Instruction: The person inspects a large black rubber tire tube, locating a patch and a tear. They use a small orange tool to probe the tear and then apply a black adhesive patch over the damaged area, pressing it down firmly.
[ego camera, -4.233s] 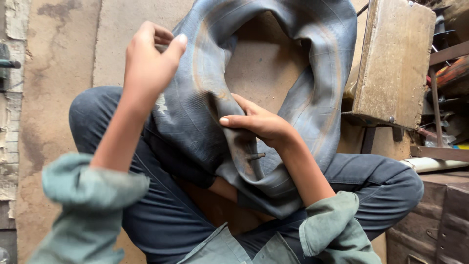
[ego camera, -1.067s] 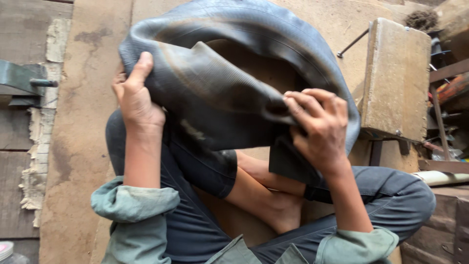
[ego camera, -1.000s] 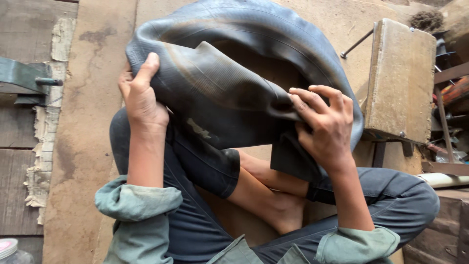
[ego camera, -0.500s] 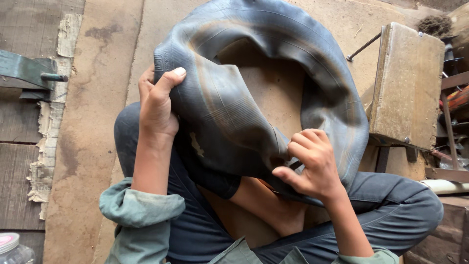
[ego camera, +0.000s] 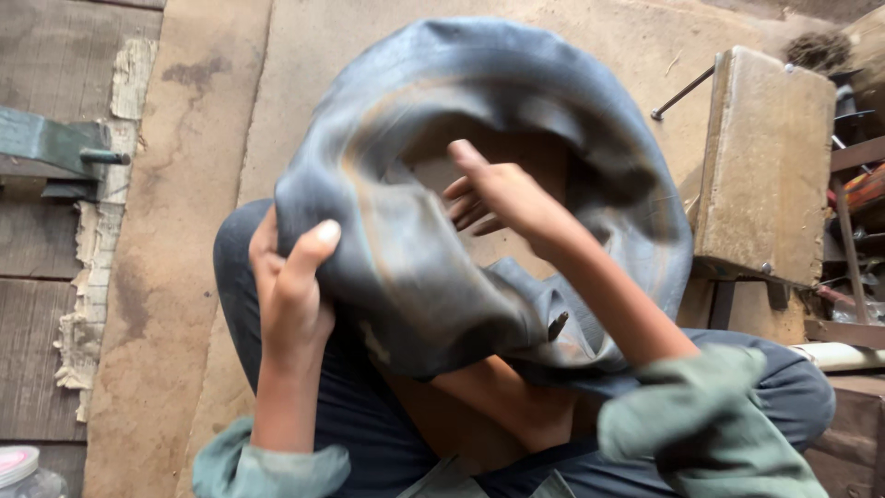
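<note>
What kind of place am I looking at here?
Probably a small tyre repair workshop. A limp dark rubber inner tube with a valve stem is being handled over a worn, dusty floor, beside a battered tan metal box on a stand and scrap metal.

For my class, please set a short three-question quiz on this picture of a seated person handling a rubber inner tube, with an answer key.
1. True or false: the left hand grips the inner tube at its outer edge.
2. Where is the right hand? A. On the floor. B. Raised in front of the tube's central opening, fingers spread. C. On the wooden box.
3. Fill in: the small metal ____ sticks out of the tube near the right forearm.

Key: 1 true; 2 B; 3 valve.
</note>
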